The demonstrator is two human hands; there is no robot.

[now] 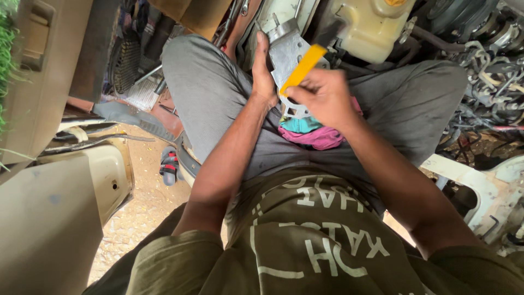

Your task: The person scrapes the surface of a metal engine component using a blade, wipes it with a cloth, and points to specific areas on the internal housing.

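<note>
The person sits with knees spread, grey trousers (218,93) filling the middle of the view, and both hands meet over the lap. The left hand (263,74) has its grip closed on the left edge of a silvery metal bracket (286,54), thumb pointing up along the edge, holding the flat piece upright between the knees. The right hand (326,97) has its grip clenched round the lower end of a yellow tool handle (303,68), which slants up and to the right from the fist across the face of the bracket; the upper end of the tool turns dark and is blurred, so its tip cannot be made out. The bracket's lower end, with round holes, shows just below the right grip. Directly beneath both grips lies a bunched cloth (312,134), teal and pink, resting on the lap and touching the bracket's bottom edge. Above the right grip, well apart, stands a cream plastic reservoir (371,24) among engine parts, and further right of that grip is a tangle of wiring and chain-like metal pieces (491,76). Far below and left of the left grip, a red and black sandal (170,165) lies on sandy ground (142,207), beside a cream-coloured body panel (103,175).
</note>
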